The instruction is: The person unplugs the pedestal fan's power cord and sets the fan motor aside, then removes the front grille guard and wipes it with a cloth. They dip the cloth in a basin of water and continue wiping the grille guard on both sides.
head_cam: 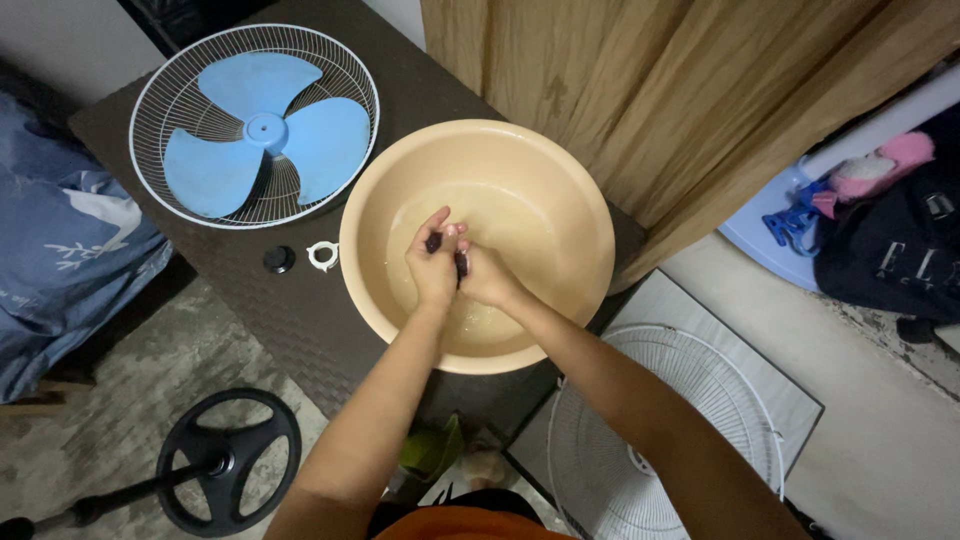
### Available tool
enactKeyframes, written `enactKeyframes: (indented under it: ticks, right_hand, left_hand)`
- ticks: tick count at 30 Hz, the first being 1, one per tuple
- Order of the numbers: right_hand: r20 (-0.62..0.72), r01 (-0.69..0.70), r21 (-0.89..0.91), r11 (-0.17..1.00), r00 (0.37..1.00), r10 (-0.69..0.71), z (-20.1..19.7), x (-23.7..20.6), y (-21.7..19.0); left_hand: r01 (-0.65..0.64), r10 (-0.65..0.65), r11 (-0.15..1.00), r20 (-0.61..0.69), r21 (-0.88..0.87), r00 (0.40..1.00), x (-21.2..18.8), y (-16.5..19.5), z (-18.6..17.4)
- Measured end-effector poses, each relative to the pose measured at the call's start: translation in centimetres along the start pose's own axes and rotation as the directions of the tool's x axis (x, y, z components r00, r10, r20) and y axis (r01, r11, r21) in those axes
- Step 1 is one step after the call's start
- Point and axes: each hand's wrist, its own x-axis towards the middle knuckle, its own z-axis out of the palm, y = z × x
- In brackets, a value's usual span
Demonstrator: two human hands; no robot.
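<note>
Looking down through the head camera, I see both arms reach forward into a round beige basin [560,160] holding shallow water. My left hand [433,262] and right hand [487,274] press together over the water, each curled narrow around a small dark object [434,241] caught between them, which keeps any drips inside the bowl. I cannot tell what the object is.

The basin sits on a dark textured surface [290,310], its near rim at the surface's front edge and a tan curtain [680,110] close behind. To the left lie a white wire fan grille [165,90] with a blue fan blade [262,135] resting in it, plus a black cap [279,259] and a white ring nut [323,255] just beside the basin. Only a narrow strip separates basin and grille. On the floor below stand a second white grille [680,440] and a black fan base [228,460].
</note>
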Motion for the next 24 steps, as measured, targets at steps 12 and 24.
enactKeyframes:
  ticks: [12,24]
  right_hand:
    - [-0.030,-0.079,-0.516,0.853,0.997,0.074,4.2,-0.9,4.7]
    - [0.099,0.210,-0.731,0.649,0.974,-0.205,5.1,-2.2,6.6]
  left_hand:
    - [0.301,-0.084,0.867,-0.477,0.398,0.875,0.0,-2.5,-0.2]
    - [0.612,-0.318,0.730,-0.642,0.304,0.698,-0.1,-5.9,-3.1]
